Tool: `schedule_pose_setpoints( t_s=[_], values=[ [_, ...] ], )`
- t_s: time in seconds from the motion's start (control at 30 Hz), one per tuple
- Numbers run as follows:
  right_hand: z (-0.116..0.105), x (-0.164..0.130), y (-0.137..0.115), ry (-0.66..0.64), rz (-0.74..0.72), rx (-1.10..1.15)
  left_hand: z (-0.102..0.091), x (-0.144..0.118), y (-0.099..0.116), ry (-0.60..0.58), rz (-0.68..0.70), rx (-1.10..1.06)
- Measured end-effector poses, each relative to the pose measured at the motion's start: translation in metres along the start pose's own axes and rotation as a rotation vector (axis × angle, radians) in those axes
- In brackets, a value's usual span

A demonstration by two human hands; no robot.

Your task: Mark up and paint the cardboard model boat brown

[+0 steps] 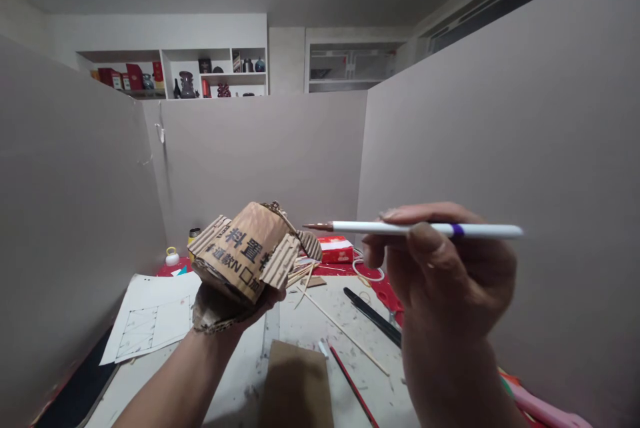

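A cardboard model is raised above the table, tilted, with a rounded brown body printed with black characters and strips of bare corrugated card on its sides. My left hand grips it from below, the fingers mostly hidden behind the card. At the right, my right hand pinches a thin paintbrush with a white handle, a purple band and a coppery end. The brush lies level, its tip pointing left toward the model and apart from it.
Below lie a brown cardboard piece, a red pencil, a black long tool and thin wooden sticks. A drawn sheet is at left, a red box at the back. Grey partitions enclose the table.
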State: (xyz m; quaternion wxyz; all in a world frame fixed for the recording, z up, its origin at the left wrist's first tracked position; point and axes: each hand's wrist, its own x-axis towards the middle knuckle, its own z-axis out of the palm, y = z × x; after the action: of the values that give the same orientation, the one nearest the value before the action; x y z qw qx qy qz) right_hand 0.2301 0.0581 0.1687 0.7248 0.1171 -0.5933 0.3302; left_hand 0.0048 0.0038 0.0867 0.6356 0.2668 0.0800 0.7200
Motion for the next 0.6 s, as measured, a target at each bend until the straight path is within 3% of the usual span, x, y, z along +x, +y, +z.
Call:
schedule_pose_setpoints(
  t_s=[0.17,0.33,0.4,0.5,0.6],
  values=[
    [0.000,0.005,0.006,0.070,0.025,0.007,0.025,-0.001,-0.002,0.064,-0.065,0.033],
    [0.006,-0.001,0.001,0.077,0.030,0.027,0.051,-0.001,-0.006,0.060,-0.028,0.055],
    [0.009,-0.006,-0.003,0.070,0.051,0.051,0.058,-0.001,-0.007,0.126,-0.012,0.021],
    [0.012,-0.013,-0.005,-0.011,0.085,0.068,0.064,-0.003,-0.006,0.225,0.067,-0.046],
    [0.010,-0.017,0.001,-0.162,0.099,0.060,0.069,-0.003,-0.003,0.249,0.139,-0.062]
  ],
)
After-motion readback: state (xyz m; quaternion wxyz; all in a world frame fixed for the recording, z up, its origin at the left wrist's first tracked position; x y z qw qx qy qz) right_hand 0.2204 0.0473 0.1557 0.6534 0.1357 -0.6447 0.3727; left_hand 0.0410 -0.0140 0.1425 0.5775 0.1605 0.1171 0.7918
